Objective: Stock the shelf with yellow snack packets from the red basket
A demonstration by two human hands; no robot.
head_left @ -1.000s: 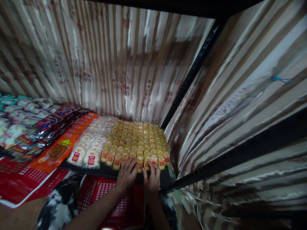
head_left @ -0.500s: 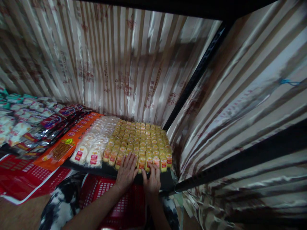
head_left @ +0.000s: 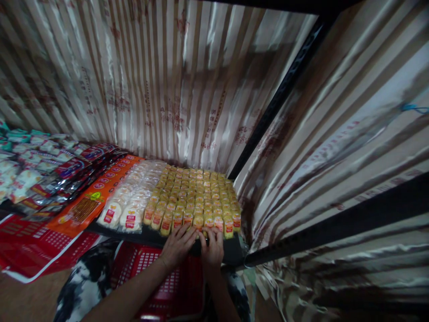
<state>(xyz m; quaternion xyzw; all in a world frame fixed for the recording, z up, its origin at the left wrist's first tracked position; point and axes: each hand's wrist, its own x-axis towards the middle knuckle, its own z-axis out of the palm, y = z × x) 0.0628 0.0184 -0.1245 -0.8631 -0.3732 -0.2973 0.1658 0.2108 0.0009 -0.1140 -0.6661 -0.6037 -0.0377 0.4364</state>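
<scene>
Rows of small yellow wrapped snack cakes [head_left: 194,192] with orange-red labels fill the right part of a dark shelf [head_left: 147,235]. My left hand [head_left: 180,245] lies against the front row, its fingers stretched over the lower ends of the cakes. Beside it, my right hand [head_left: 212,246] touches the front cakes just to the right, thumb and fingers apart and a little bent. The two hands nearly meet at the middle of the row. Neither hand lifts a cake. The fingertips partly cover the lower labels.
White round packs [head_left: 131,219] stand left of the cakes, then an orange snack bag [head_left: 89,203], dark packets [head_left: 72,170] and white packets [head_left: 25,179]. Red baskets [head_left: 161,273] sit below the shelf. Black posts [head_left: 278,100] and striped sheeting [head_left: 161,89] enclose the back and right.
My left hand has slid down and slightly right toward the lower edge of the front row, uncovering labels. My right hand stays close to the same spot.
</scene>
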